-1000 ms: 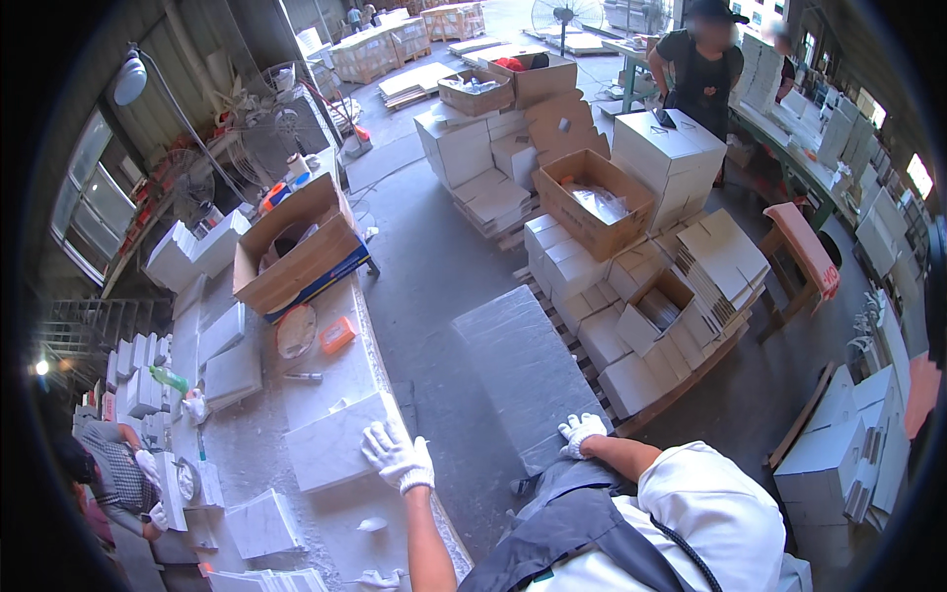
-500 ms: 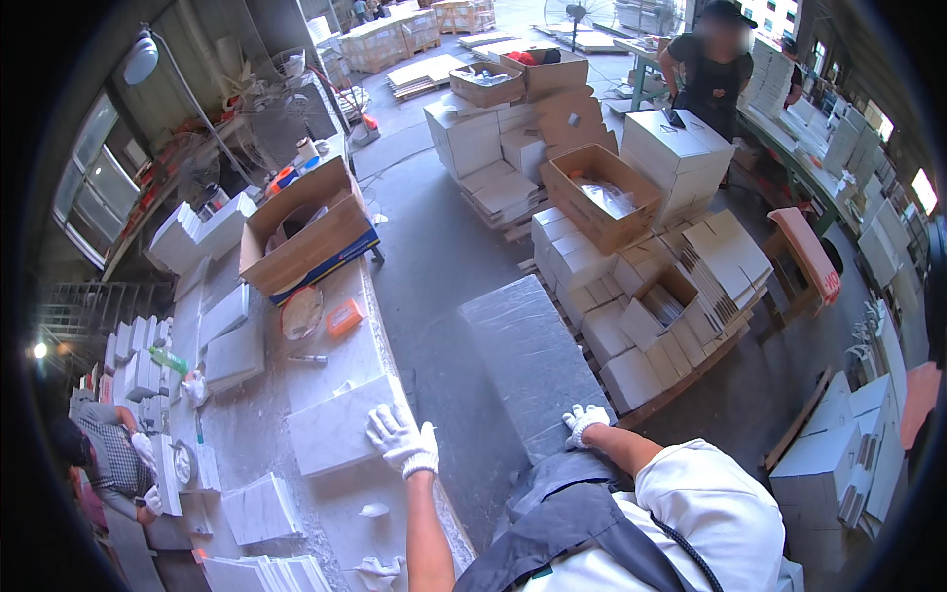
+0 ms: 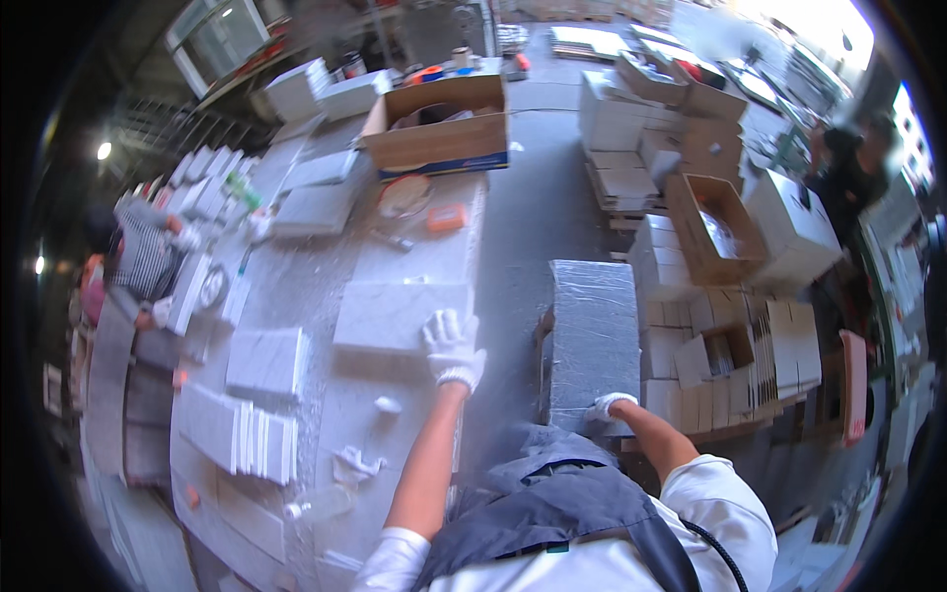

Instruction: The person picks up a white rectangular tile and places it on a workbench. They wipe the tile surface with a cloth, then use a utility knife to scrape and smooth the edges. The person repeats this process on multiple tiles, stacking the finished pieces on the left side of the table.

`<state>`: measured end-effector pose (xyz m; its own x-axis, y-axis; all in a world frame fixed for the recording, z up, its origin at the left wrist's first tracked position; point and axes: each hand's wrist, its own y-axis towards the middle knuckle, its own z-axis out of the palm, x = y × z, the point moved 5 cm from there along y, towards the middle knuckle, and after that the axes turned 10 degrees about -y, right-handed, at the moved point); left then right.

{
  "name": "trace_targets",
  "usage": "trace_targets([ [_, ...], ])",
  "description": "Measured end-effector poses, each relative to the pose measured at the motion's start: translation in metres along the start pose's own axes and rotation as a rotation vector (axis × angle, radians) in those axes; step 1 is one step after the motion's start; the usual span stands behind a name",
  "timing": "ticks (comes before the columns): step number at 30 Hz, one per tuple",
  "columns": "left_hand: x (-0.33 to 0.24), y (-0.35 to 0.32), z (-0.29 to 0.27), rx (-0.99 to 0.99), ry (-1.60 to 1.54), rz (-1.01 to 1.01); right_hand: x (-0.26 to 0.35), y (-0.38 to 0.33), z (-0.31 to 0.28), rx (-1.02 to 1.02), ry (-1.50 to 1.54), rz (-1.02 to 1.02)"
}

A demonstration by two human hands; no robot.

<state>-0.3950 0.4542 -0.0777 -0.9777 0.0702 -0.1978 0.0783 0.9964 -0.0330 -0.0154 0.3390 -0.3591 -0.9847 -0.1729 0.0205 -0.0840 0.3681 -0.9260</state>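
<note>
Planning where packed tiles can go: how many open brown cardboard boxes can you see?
2. One open cardboard box stands at the far end of the grey worktable; another open box sits on the pallet stacks to the right. More may be hidden in the blurred background.

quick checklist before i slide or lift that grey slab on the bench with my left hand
1. Left hand on the grey slab: ok, the gloved fingers lie on its near right corner.
2. Firm hold on the slab: cannot tell, the hand lies flat on top and no grip under the edge shows.
3. Right hand braced: ok, it rests on the near end of the wrapped stack.
4. Bench space beyond the slab: not ok, an orange block, a round lid and a cardboard box stand there.
5. Small white piece near the forearm: ok, it lies apart from the slab.
</note>
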Motion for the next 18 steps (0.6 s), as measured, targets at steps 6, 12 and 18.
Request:
trace_targets([
  [6,0.0,0.0,-0.001,0.036,0.013,-0.028,0.021,-0.09,-0.233,-0.874,-0.021,-0.306],
  [12,-0.005,-0.002,-0.006,0.045,0.065,-0.03,0.119,-0.279,-0.399,-1.023,-0.292,-0.093],
  [18,-0.004,0.0,-0.003,0.051,0.085,-0.03,0.172,-0.35,-0.421,-0.951,-0.691,0.062],
])
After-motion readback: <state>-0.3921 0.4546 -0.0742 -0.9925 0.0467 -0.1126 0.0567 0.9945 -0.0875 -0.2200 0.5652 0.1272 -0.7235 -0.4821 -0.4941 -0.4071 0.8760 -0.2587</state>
